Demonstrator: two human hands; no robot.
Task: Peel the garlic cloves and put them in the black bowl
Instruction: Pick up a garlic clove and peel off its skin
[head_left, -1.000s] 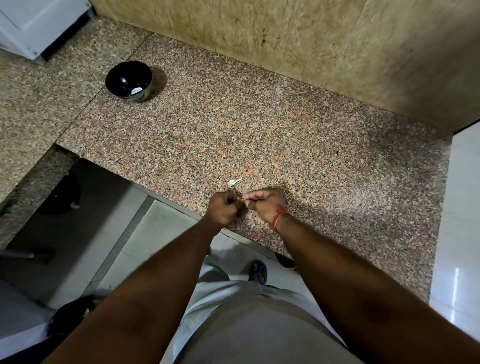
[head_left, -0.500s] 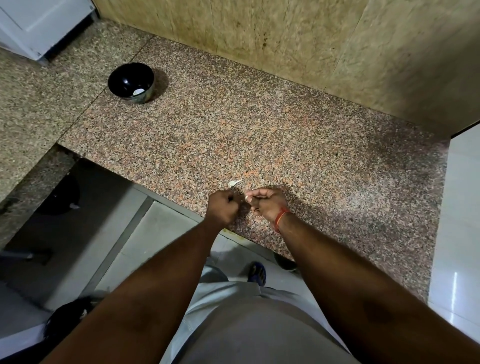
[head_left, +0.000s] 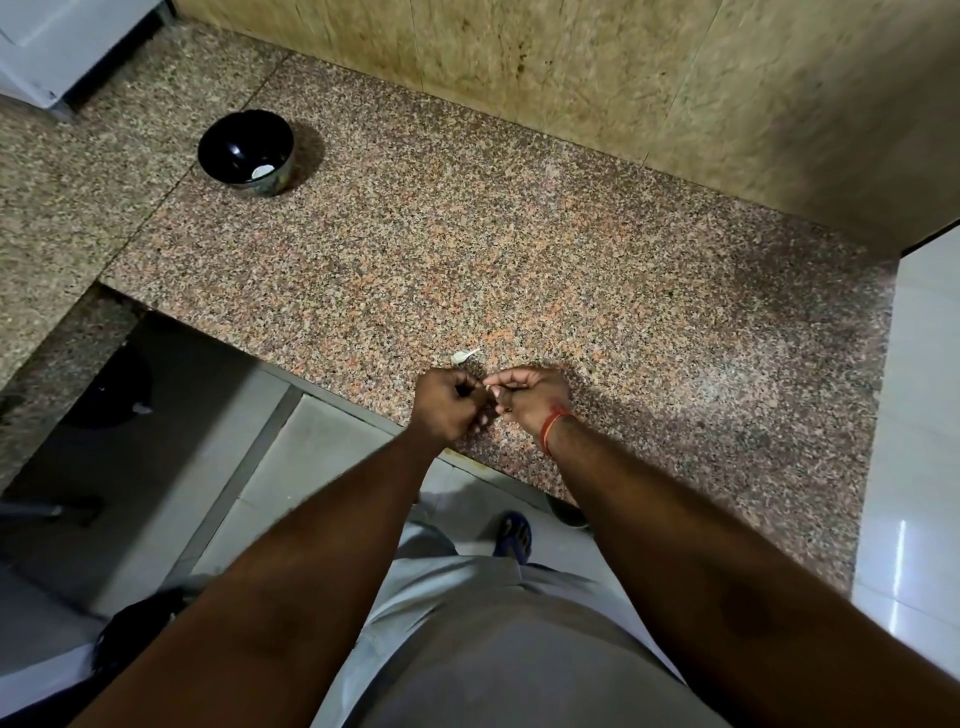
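Both hands, left (head_left: 451, 405) and right (head_left: 530, 397), curled, fingertips together

I see a speckled stone surface (head_left: 519, 249) in pink and brown. A black bowl (head_left: 244, 153) sits on it, with something small and white inside. Far from the bowl, near the surface's front edge, lies a small white scrap (head_left: 464, 356).

My hands: two, left hand (head_left: 451, 404) and right hand (head_left: 530, 397), both over near counter edge. Black bowl (head_left: 246, 154): one. Pale piece in bowl (head_left: 262, 170): one that I can make out. Garlic clove (head_left: 490, 387) pinched between my fingertips: one, mostly hidden. Loose whitish scrap (head_left: 464, 356) on counter (head_left: 571, 270): one. Red thread band (head_left: 551, 423) on right wrist: one.
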